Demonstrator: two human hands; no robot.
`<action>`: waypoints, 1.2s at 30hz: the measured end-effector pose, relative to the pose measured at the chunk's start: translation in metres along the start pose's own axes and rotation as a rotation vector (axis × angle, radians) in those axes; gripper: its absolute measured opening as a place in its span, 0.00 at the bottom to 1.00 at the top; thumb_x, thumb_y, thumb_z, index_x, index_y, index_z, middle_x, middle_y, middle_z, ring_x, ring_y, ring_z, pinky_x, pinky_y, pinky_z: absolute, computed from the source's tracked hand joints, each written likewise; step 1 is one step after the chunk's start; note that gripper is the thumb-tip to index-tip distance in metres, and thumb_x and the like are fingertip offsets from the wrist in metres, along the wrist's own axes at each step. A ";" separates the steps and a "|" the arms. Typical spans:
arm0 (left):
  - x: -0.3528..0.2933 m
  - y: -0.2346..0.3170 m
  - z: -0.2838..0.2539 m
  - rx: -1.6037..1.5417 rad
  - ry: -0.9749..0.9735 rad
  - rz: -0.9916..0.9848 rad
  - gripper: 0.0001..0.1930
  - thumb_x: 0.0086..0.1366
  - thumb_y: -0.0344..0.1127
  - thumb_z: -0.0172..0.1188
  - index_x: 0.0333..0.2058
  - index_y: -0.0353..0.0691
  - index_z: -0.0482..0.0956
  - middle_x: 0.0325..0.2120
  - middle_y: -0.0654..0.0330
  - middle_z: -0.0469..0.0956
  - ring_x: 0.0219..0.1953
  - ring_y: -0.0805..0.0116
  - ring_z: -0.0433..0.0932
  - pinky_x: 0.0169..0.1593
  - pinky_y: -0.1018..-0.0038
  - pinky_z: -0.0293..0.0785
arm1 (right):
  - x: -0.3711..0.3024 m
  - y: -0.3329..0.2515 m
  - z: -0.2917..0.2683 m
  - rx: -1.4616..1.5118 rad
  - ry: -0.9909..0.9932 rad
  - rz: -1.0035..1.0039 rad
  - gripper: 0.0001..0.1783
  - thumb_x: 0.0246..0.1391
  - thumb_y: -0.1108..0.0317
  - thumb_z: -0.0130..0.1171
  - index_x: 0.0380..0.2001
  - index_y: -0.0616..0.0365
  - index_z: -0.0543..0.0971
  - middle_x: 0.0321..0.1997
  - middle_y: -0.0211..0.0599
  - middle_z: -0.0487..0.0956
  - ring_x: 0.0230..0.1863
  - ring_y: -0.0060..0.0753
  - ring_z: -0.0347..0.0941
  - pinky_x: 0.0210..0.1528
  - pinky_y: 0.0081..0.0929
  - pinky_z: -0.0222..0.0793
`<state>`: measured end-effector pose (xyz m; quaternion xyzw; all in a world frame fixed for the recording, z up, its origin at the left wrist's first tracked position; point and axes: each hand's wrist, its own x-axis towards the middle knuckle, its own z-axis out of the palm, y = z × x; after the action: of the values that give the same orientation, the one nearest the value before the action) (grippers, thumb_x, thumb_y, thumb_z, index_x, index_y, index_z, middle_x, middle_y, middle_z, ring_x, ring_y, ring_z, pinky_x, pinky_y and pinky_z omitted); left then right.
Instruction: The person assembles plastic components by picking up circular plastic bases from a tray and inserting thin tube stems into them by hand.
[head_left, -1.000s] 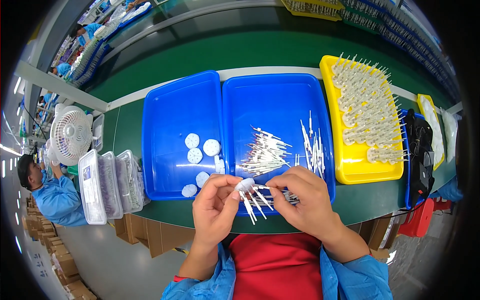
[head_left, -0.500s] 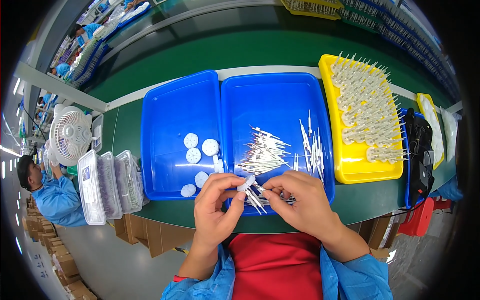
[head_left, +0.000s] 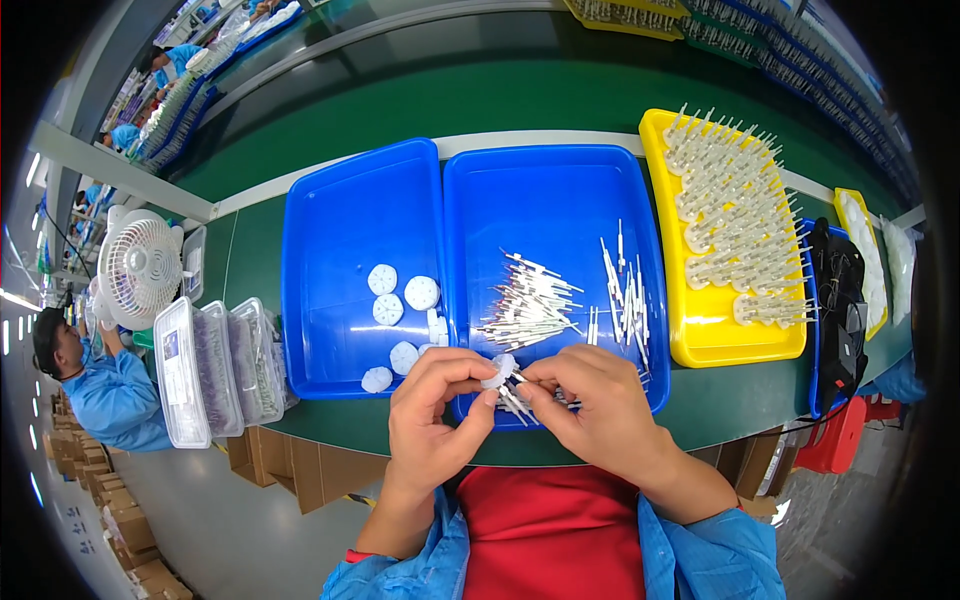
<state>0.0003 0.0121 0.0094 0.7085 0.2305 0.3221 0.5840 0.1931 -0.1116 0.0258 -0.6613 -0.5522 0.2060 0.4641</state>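
In my left hand [head_left: 432, 412] a round white plastic disc [head_left: 499, 369] is pinched between thumb and fingers, with several thin white rods [head_left: 514, 406] sticking out of it toward me. My right hand [head_left: 605, 408] pinches one slim rod by the disc's right edge; its seating there is too small to make out. Both hands are over the near edge of the middle blue tray [head_left: 540, 185]. Beyond them, that tray holds a pile of slim white rods [head_left: 530, 302] and a looser group [head_left: 628, 305] to the right. Loose white discs [head_left: 421, 293] lie in the left blue tray [head_left: 350, 215].
A yellow tray [head_left: 735, 352] at right holds rows of discs full of upright rods. Black cables [head_left: 838, 290] hang beside it. Clear plastic boxes [head_left: 215, 365] and a white fan [head_left: 142, 265] stand at left. Another person [head_left: 115, 395] sits beyond them.
The disc has turned slightly in my left hand and shifted a little to the right. My right hand's fingertips have moved slightly left toward it. The trays look the same.
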 end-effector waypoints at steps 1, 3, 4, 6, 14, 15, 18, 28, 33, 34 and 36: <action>0.000 0.000 0.000 0.004 0.001 0.000 0.14 0.70 0.12 0.67 0.53 0.25 0.83 0.55 0.49 0.81 0.56 0.63 0.87 0.61 0.69 0.87 | 0.000 0.001 0.000 -0.009 0.012 -0.014 0.08 0.64 0.70 0.78 0.42 0.58 0.88 0.35 0.40 0.87 0.34 0.45 0.86 0.36 0.41 0.79; 0.000 0.000 -0.001 0.008 0.001 0.001 0.14 0.69 0.12 0.68 0.52 0.25 0.84 0.55 0.49 0.81 0.56 0.63 0.87 0.61 0.68 0.87 | 0.001 0.000 0.001 -0.017 0.024 -0.029 0.08 0.64 0.70 0.78 0.41 0.58 0.88 0.36 0.40 0.87 0.34 0.45 0.85 0.36 0.41 0.79; 0.000 0.000 -0.001 0.010 0.003 0.004 0.14 0.69 0.11 0.68 0.52 0.25 0.84 0.55 0.48 0.81 0.56 0.63 0.87 0.61 0.68 0.87 | 0.001 0.000 0.001 0.007 0.044 -0.019 0.08 0.62 0.73 0.79 0.41 0.59 0.89 0.35 0.39 0.86 0.32 0.40 0.84 0.34 0.36 0.77; 0.000 0.000 0.000 0.012 0.005 0.007 0.15 0.69 0.11 0.68 0.53 0.25 0.84 0.55 0.48 0.81 0.56 0.63 0.87 0.61 0.68 0.87 | 0.000 -0.001 0.001 0.030 0.065 -0.008 0.08 0.61 0.75 0.80 0.41 0.60 0.90 0.34 0.37 0.86 0.29 0.34 0.82 0.31 0.32 0.75; 0.000 -0.002 0.003 0.051 0.006 0.032 0.13 0.69 0.14 0.72 0.51 0.25 0.84 0.53 0.49 0.82 0.54 0.65 0.88 0.58 0.71 0.89 | -0.001 0.003 0.002 -0.001 0.045 -0.041 0.08 0.62 0.74 0.80 0.41 0.60 0.89 0.34 0.36 0.84 0.29 0.30 0.81 0.30 0.29 0.74; 0.001 -0.002 0.004 0.051 0.006 0.032 0.13 0.69 0.14 0.72 0.51 0.25 0.84 0.53 0.49 0.82 0.54 0.65 0.88 0.58 0.71 0.89 | -0.002 0.002 0.002 -0.001 0.045 -0.040 0.08 0.62 0.74 0.80 0.41 0.60 0.89 0.34 0.36 0.84 0.29 0.30 0.81 0.30 0.29 0.74; 0.001 -0.003 0.005 0.064 0.018 0.024 0.12 0.70 0.14 0.72 0.50 0.24 0.84 0.52 0.49 0.83 0.51 0.65 0.89 0.57 0.71 0.90 | -0.002 -0.004 0.000 0.022 0.017 0.012 0.08 0.62 0.74 0.80 0.41 0.60 0.89 0.32 0.36 0.83 0.27 0.29 0.78 0.28 0.29 0.71; 0.002 0.001 0.005 0.195 0.016 0.045 0.10 0.68 0.14 0.71 0.47 0.24 0.84 0.46 0.51 0.84 0.46 0.69 0.89 0.50 0.75 0.89 | -0.006 -0.005 0.006 -0.030 0.003 -0.046 0.06 0.66 0.74 0.74 0.40 0.59 0.84 0.35 0.41 0.80 0.32 0.50 0.82 0.33 0.44 0.77; 0.003 0.004 0.006 0.257 0.000 0.061 0.11 0.67 0.14 0.72 0.46 0.25 0.85 0.45 0.52 0.85 0.44 0.69 0.90 0.50 0.75 0.89 | -0.005 -0.010 0.007 -0.094 -0.014 -0.068 0.06 0.67 0.74 0.72 0.40 0.60 0.82 0.36 0.42 0.79 0.33 0.51 0.82 0.35 0.46 0.78; 0.003 0.005 0.007 0.273 -0.002 0.062 0.11 0.67 0.15 0.72 0.46 0.25 0.85 0.45 0.52 0.85 0.44 0.68 0.90 0.50 0.75 0.89 | -0.006 -0.011 0.008 -0.094 -0.006 -0.051 0.06 0.67 0.74 0.72 0.40 0.60 0.82 0.36 0.42 0.78 0.34 0.51 0.82 0.35 0.46 0.78; 0.003 0.007 0.007 0.289 -0.004 0.062 0.11 0.66 0.15 0.73 0.46 0.26 0.85 0.45 0.52 0.85 0.44 0.68 0.90 0.50 0.75 0.89 | -0.007 -0.013 0.009 -0.093 0.000 -0.034 0.06 0.67 0.74 0.72 0.40 0.60 0.82 0.36 0.42 0.78 0.34 0.51 0.82 0.35 0.45 0.78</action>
<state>0.0073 0.0076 0.0162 0.7926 0.2515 0.3021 0.4661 0.1768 -0.1148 0.0301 -0.6727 -0.5722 0.1722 0.4364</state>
